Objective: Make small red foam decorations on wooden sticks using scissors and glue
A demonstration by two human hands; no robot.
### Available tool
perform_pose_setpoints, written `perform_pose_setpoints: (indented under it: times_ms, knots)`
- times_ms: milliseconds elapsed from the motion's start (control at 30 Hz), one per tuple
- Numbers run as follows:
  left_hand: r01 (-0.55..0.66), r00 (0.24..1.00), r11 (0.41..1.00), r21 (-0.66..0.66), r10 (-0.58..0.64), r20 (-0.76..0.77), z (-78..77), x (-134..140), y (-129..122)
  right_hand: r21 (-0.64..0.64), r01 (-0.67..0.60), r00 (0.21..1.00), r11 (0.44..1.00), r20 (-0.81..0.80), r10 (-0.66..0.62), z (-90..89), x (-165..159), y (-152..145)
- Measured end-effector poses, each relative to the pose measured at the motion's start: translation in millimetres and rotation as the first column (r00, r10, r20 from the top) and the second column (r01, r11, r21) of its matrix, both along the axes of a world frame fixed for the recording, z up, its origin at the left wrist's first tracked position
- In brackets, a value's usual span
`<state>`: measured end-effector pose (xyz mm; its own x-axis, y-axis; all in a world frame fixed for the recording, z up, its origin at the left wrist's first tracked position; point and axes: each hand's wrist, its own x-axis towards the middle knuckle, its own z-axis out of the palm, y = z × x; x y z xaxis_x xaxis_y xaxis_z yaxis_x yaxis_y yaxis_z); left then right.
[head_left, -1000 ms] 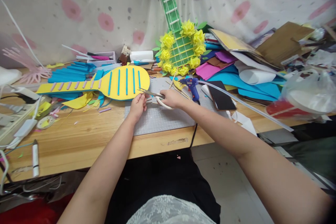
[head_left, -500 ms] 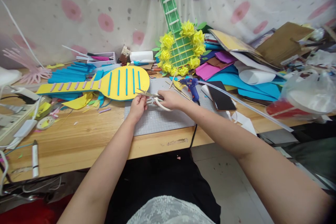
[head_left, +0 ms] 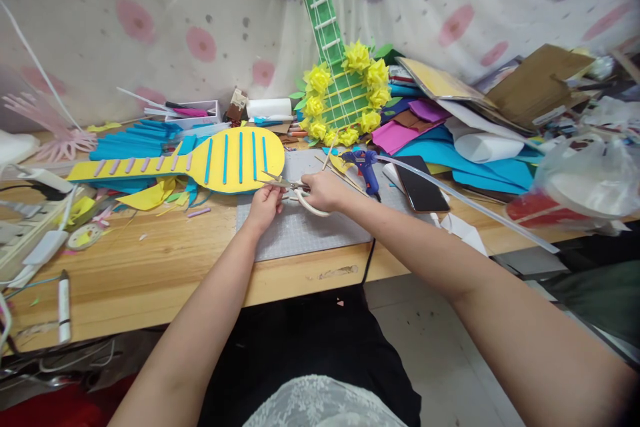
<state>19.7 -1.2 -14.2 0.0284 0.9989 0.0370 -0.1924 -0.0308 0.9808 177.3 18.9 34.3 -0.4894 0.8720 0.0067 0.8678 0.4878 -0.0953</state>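
Note:
My right hand [head_left: 323, 192] is closed around the pale handles of a pair of scissors [head_left: 311, 205]. Their metal blades point left, slightly apart, over the lower right edge of a yellow paper guitar [head_left: 215, 160]. Blue strips cross the guitar's body and short lilac strips line its neck. My left hand [head_left: 266, 205] is pinched just below the blades; a thin pale piece seems to stick out from the fingers, too small to name. Under both hands lies a grey cutting mat [head_left: 305, 243]. A blue glue gun [head_left: 367, 170] with a long clear stick rests right of my right hand.
A green guitar [head_left: 333, 80] ringed with yellow paper flowers leans at the back. A black phone [head_left: 421, 187] lies right of the glue gun. Coloured paper [head_left: 463, 147] is piled behind it. At the left are a power strip [head_left: 30, 220], paper scraps [head_left: 150, 193] and a marker [head_left: 64, 307].
The scissor blades have opened a little wider. Both hands stay in nearly the same place.

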Motion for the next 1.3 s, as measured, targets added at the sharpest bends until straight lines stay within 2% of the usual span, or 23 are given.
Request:
perform_pose_setpoints:
  times_ms: [233,333,467,700,867,1100,1233,1300]
  knots:
    - [-0.022,0.994,0.997,0.078,0.030,-0.101,-4.5,0,3,0.042,-0.011,0.999,0.999,-0.050,0.013,-2.1,3,0]
    - [-0.017,0.998,0.996,0.084,0.023,-0.063,-4.6,-1,4,-0.036,-0.032,0.994,0.999,-0.105,0.028,-2.1,5,3]
    - [0.045,0.998,0.996,0.083,-0.048,0.030,-1.2,-1,1,-0.155,-0.043,0.989,0.987,-0.149,0.020,2.7,6,7]
    - [0.007,0.998,0.999,-0.033,-0.005,0.070,6.5,0,-3,-0.081,0.016,0.996,0.997,-0.090,-0.024,10.4,1,2]
    - [0.010,0.999,0.998,-0.059,-0.007,0.050,9.9,2,-5,-0.023,0.069,0.994,0.997,-0.081,-0.070,7.2,-1,-1]
    - [-0.110,0.971,0.991,-0.074,0.091,-0.222,7.6,6,5,0.068,0.090,0.991,0.994,-0.105,-0.083,-2.8,-3,-2]
    - [-0.079,0.901,0.995,-0.064,0.044,-0.433,11.2,5,8,0.070,0.094,0.991,0.993,-0.099,-0.087,-4.2,-2,-2]
    - [-0.102,0.857,0.993,-0.052,0.061,-0.513,12.4,5,8,0.052,0.100,0.991,0.994,-0.096,-0.095,-5.1,-2,-2]
